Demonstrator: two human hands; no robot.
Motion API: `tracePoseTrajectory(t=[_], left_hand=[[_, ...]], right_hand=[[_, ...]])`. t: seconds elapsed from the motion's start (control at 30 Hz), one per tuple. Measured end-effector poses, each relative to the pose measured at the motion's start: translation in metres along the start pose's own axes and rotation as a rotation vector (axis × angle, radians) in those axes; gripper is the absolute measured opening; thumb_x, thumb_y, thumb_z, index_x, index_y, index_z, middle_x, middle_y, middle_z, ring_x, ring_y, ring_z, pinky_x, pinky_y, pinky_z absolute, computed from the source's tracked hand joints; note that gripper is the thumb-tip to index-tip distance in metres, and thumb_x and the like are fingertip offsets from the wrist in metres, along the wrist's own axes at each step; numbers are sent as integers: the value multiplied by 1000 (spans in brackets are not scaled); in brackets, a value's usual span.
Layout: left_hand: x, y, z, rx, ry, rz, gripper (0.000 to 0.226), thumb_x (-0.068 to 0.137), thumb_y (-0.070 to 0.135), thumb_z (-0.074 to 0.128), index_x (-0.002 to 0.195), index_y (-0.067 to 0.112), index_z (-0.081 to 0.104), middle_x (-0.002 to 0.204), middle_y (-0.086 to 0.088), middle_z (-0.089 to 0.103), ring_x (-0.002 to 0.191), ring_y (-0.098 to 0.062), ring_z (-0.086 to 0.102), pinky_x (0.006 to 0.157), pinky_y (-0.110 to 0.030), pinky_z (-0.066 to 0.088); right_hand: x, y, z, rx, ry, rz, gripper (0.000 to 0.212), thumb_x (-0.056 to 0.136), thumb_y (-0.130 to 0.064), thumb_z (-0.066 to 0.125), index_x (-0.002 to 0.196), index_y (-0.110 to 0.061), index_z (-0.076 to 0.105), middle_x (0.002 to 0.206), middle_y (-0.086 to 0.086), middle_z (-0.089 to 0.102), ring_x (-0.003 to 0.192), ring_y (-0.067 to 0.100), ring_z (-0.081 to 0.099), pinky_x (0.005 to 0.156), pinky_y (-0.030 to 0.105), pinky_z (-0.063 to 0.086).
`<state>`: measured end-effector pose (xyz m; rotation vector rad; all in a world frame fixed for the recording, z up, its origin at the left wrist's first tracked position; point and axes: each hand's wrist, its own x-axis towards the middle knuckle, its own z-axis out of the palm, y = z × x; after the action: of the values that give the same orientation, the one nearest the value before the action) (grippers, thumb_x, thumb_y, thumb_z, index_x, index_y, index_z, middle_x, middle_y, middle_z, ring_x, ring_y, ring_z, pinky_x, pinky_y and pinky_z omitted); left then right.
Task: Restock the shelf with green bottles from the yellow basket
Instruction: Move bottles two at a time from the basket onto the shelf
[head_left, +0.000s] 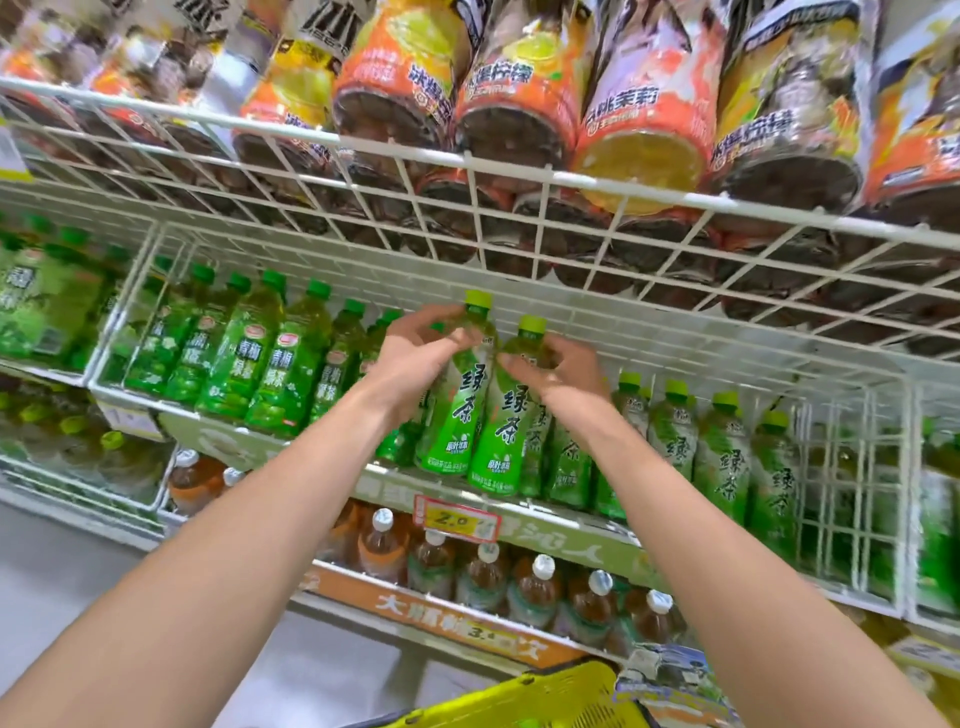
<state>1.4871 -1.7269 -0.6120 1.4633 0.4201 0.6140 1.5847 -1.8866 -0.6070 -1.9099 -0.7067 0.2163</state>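
Observation:
Two green tea bottles stand at the front edge of the middle wire shelf (561, 512). My left hand (415, 353) curls around the upper part of the left bottle (457, 410), fingers near its lime cap. My right hand (556, 369) grips the shoulder of the right bottle (504, 426). Both bottles lean slightly and their bases touch the shelf lip. More of the same green bottles (722, 447) line the shelf to the right. The yellow basket (545, 699) shows only its rim at the bottom of the view; its contents are hidden.
Darker green bottles (270, 358) fill the shelf section to the left behind a wire divider. A wire shelf (519, 171) of orange-labelled bottles hangs close overhead. Brown tea bottles (535, 587) sit on the shelf below. A price tag (457, 519) is clipped to the shelf edge.

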Motion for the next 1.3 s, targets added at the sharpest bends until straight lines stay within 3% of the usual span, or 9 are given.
tracePoseTrajectory(t=[0.17,0.27,0.37,0.47,0.6,0.7,0.93,1.03,1.3], left_hand=[[9,-22,2,155,-38,-5,55,85,15,81,136,12,61,108,-7,74,59,-20,65,42,-22,49],[17,-31,-2,260,-121,42,60,85,17,81,140,12,57,115,7,70,92,-9,71,70,-13,57],[33,-26,-7,430,-145,73,40,88,20,78,126,15,65,111,5,68,99,-12,67,93,-27,54],[51,-18,-14,596,-228,57,14,91,21,75,100,25,66,100,1,71,95,-25,69,89,-39,56],[65,-14,-16,704,-332,70,75,88,23,78,149,26,33,126,-12,61,110,-29,64,90,-44,59],[74,-11,-15,859,-388,92,72,88,32,77,151,25,41,135,-12,56,121,-29,58,103,-46,51],[97,-17,-21,899,-468,71,88,64,62,74,140,25,51,123,-8,65,106,-24,68,84,-46,62],[99,-10,-16,978,-515,76,71,81,46,78,141,20,52,124,-5,62,112,-24,63,100,-44,53],[101,-13,-15,975,-520,79,60,88,32,77,141,20,51,122,-1,62,112,-22,62,103,-44,51]], right_hand=[[6,12,1,-78,-9,39,85,78,-52,82,144,-7,53,148,10,54,134,29,53,114,39,39],[15,26,-2,-45,-36,37,79,84,-42,81,145,-3,50,151,12,51,130,22,51,106,29,35],[22,28,5,-101,-58,-8,99,71,-71,78,146,-12,52,152,5,51,137,24,50,117,41,35],[38,41,9,-172,-74,-15,105,65,-79,76,144,-12,55,147,1,56,131,19,55,114,42,42],[45,40,11,-233,-71,-3,84,64,-72,81,128,-20,67,122,-5,71,110,14,68,95,28,54],[47,38,13,-227,-60,-20,81,73,-49,88,141,-19,56,129,-10,61,120,13,59,98,24,46],[51,38,12,-274,-43,-61,79,78,-41,87,144,-13,54,128,1,63,118,15,56,95,25,43],[56,41,13,-278,-31,-41,72,77,-41,88,138,-15,59,117,-5,63,115,15,59,93,26,46],[59,43,16,-345,-29,5,72,70,-54,87,129,-20,63,116,-10,67,107,12,63,93,29,52]])
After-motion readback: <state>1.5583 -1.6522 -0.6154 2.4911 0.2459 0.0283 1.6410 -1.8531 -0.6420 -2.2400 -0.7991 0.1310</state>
